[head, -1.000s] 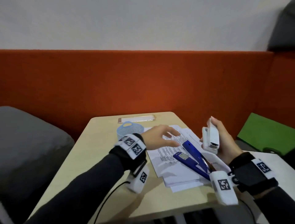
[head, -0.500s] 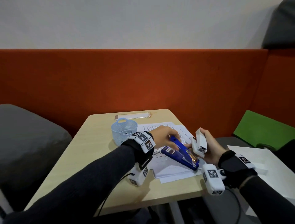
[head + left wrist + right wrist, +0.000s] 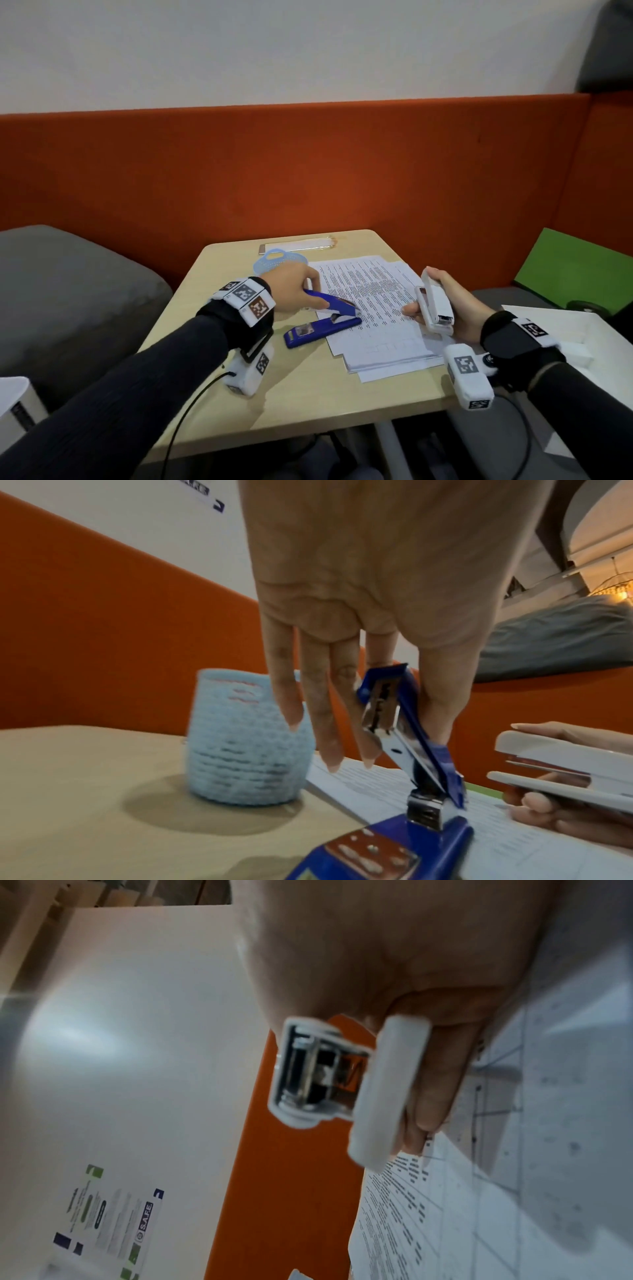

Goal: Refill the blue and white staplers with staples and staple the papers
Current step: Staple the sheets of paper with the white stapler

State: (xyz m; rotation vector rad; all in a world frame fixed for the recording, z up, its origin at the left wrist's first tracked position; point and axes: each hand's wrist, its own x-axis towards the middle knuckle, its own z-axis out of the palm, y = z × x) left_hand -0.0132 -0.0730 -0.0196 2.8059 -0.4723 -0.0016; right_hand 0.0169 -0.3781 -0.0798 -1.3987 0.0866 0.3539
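Note:
The blue stapler [image 3: 322, 329] lies on the wooden table [image 3: 308, 394], its nose over the left edge of the printed papers [image 3: 373, 308]. Its lid is swung up. My left hand [image 3: 294, 291] pinches that raised blue lid [image 3: 411, 718] between thumb and index finger, the other fingers hanging straight. The metal staple channel [image 3: 404, 748] shows under the lid. My right hand [image 3: 452, 308] grips the white stapler [image 3: 435, 303] above the papers' right edge. From the right wrist the white stapler [image 3: 346, 1080] shows its rear end, held between thumb and fingers [image 3: 438, 1074].
A light blue mesh basket [image 3: 279, 262] stands behind my left hand, and a phone [image 3: 298, 245] lies at the table's far edge. An orange padded wall runs behind. A grey cushion [image 3: 68, 291] is left, a green board [image 3: 575, 267] and white surface [image 3: 555, 329] right.
My left hand reached the blue stapler, took hold of its lid and drew the stapler leftward. The right hand lowered the white stapler toward the papers. The head view tilted down.

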